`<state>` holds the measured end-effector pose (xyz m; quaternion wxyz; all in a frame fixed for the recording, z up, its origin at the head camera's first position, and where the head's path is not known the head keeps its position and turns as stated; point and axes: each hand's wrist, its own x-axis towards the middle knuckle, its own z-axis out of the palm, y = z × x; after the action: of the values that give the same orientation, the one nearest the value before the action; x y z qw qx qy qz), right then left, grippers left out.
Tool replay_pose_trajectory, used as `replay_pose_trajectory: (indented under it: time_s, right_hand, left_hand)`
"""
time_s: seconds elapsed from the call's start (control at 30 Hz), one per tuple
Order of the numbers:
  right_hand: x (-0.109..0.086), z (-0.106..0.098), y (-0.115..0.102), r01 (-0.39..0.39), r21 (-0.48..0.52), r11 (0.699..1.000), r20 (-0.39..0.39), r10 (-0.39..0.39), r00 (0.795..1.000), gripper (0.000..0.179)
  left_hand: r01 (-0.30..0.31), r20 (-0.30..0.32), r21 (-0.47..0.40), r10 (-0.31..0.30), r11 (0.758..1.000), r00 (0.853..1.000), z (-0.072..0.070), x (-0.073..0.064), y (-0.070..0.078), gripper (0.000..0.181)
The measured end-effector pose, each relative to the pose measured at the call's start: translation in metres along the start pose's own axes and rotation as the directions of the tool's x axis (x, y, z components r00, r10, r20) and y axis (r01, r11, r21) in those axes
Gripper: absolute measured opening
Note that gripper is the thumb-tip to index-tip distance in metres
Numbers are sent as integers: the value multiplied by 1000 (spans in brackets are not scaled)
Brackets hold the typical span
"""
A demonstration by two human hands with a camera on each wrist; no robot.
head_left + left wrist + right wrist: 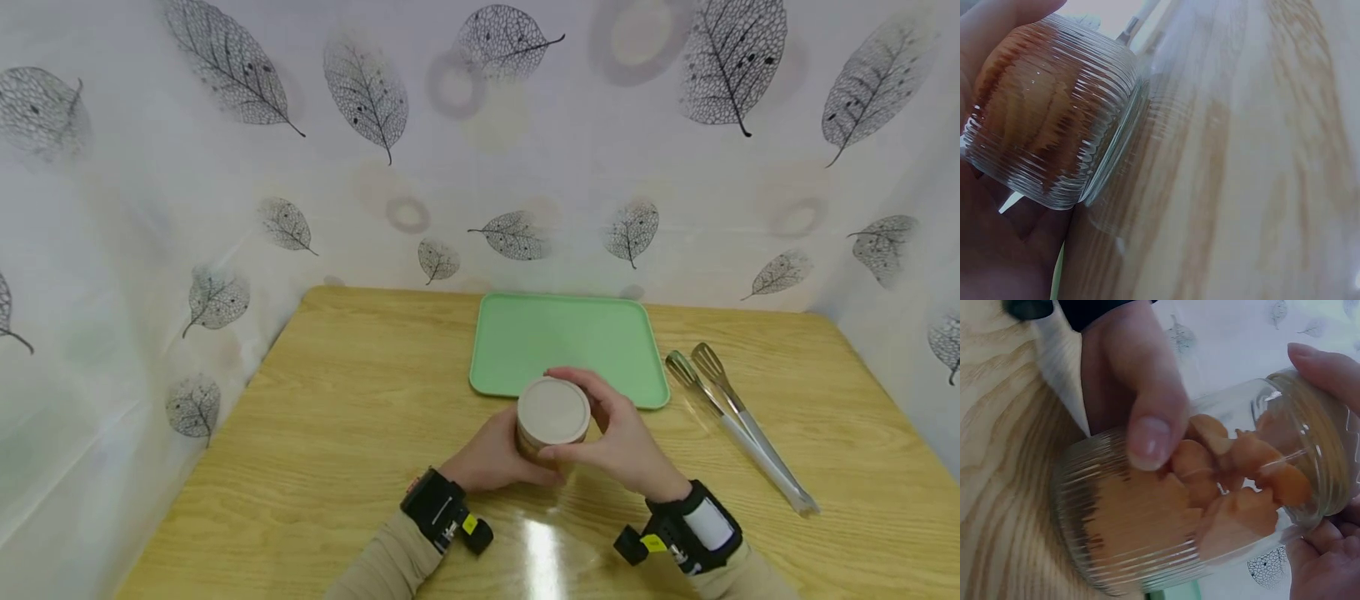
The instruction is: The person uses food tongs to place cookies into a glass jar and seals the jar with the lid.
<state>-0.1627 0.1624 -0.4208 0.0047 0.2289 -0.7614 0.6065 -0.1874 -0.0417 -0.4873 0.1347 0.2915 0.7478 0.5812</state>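
A ribbed glass jar [550,429] with a round tan lid [553,411] stands on the glossy wood-grain table [315,433], just at six o'clock of the flat green tray [566,342]. The left hand [491,458] wraps its body; right hand [622,437] fingers [1329,369] curl round the lid. Only the wrist views reveal orange pieces [1241,481] inside, possibly dried fruit. Metal tongs [738,425] lie at three o'clock.

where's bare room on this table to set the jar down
The green tray is bare, and so is the wide stretch of table left of it. Right of the tray lie the tongs. In front of the tray it is crowded: both hands grip the jar.
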Motion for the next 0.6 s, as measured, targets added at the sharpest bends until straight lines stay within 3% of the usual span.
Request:
replay_pose_trajectory:
  time_s: [0.23,0.4,0.6]
  right_hand:
    - [1,0,3,27,-17,999,31,-26,999,84]
    - [2,-3,7,72,-89,993,61,-67,996,89]
    - [3,-6,9,67,-62,996,78,-63,995,85]
  left_hand:
    - [10,-5,23,-10,1000,1000,-1,1,2,98]
    - [22,-12,21,-22,1000,1000,-3,1,3,96]
    - [15,2,0,-15,1000,1000,-2,0,1,93]
